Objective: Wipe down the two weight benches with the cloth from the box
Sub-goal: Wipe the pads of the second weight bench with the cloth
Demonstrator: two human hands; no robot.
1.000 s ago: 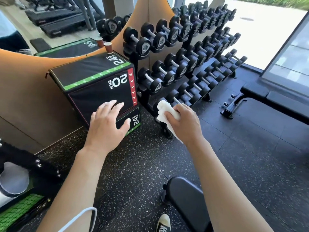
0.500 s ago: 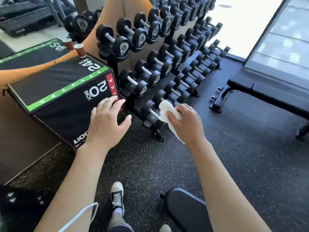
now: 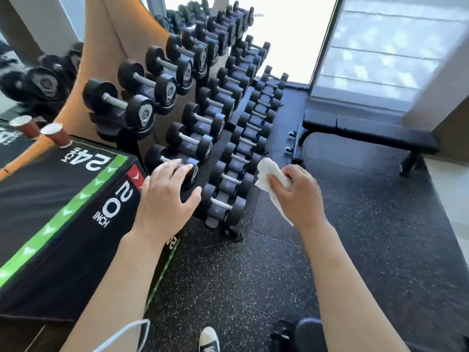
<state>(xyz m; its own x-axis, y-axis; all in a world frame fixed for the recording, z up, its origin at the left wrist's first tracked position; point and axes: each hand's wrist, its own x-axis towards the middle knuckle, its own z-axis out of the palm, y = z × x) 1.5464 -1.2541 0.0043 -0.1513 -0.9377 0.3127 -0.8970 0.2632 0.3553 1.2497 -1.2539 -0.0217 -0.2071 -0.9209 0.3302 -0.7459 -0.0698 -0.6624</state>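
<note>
Right hand point(image 3: 299, 196) curled around white cloth point(image 3: 272, 184), one end hanging below the wrist. Left hand point(image 3: 165, 199) with fingers straight and spread, raised beside the corner of the black plyo box point(image 3: 66, 204); contact with it unclear. Weight bench point(image 3: 368, 134) well apart, on the far right floor beside the dumbbell rack point(image 3: 203, 110). Possibly a second bench pad point(image 3: 307, 334) at bottom edge.
</note>
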